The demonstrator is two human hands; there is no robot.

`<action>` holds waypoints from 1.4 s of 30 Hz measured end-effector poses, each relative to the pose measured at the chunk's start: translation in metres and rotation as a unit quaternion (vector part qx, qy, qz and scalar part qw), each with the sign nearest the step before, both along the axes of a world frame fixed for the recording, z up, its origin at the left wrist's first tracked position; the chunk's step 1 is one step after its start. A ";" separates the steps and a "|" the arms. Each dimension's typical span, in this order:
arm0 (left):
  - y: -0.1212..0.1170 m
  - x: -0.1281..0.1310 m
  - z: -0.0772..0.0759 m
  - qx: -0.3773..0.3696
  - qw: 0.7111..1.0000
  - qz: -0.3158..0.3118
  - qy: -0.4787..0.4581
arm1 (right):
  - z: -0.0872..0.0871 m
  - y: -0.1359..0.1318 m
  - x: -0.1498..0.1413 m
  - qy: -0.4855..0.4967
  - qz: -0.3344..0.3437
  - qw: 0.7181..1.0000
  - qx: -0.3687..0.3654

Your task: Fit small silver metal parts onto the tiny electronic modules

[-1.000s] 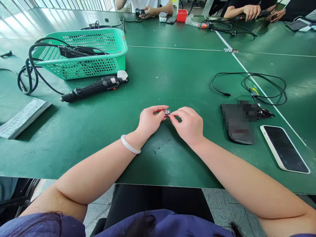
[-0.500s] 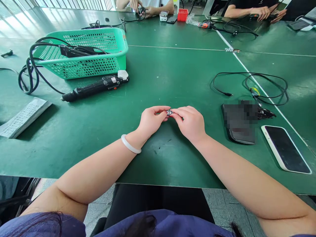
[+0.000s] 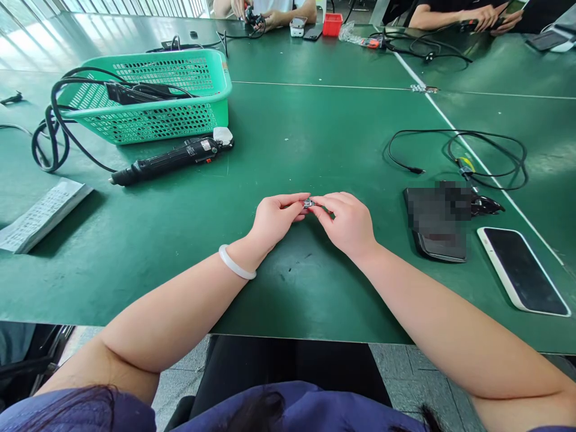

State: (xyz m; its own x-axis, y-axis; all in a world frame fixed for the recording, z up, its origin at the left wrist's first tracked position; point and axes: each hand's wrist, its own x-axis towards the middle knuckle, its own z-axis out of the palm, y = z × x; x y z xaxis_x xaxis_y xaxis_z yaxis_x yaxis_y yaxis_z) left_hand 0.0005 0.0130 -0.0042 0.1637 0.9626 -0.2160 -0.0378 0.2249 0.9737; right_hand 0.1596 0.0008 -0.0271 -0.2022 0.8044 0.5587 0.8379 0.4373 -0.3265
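Observation:
Between my fingertips, over the green table, is a small silver-and-black metallic part (image 3: 308, 203), too small for its kind to be made out. My left hand (image 3: 276, 217), with a white bangle (image 3: 237, 263) at the wrist, pinches it from the left. From the right, my right hand (image 3: 346, 219) grips it with thumb and fingers. The fingertips of both hands hide much of it. Up and to the left of my hands lies a black electric screwdriver (image 3: 173, 159), its cable looping leftward.
A green basket (image 3: 157, 123) holds black cables and adapters. Left lies a white block with writing (image 3: 42, 215). At right are a black pouch-like item (image 3: 438, 240), partly blurred, a white-edged phone (image 3: 524, 271) and a coiled black cable (image 3: 490, 135). Two people work across the table (image 3: 306, 288).
My hands keep their pinch on the small part, with hardly any movement. The view has shifted slightly. Across the table, one person's hand has moved a little at a dark object.

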 end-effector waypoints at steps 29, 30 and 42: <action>0.004 -0.002 -0.005 0.017 0.998 -0.055 0.008 | -0.001 0.006 0.004 0.045 -0.007 0.997 -0.063; 0.004 -0.002 -0.005 0.016 0.998 -0.055 0.008 | -0.001 0.006 0.004 0.045 -0.007 0.997 -0.063; 0.005 -0.003 0.000 -0.033 0.994 -0.050 -0.088 | 0.001 0.004 0.002 0.047 -0.004 0.998 -0.041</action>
State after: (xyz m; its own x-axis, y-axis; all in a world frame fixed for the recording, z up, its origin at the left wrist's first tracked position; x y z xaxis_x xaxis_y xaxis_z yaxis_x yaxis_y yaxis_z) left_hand -0.0024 0.0184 -0.0043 0.2989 0.9241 -0.2383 -0.1812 0.3001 0.9365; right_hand 0.1611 0.0049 -0.0259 -0.1452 0.8499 0.5066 0.8055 0.3988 -0.4383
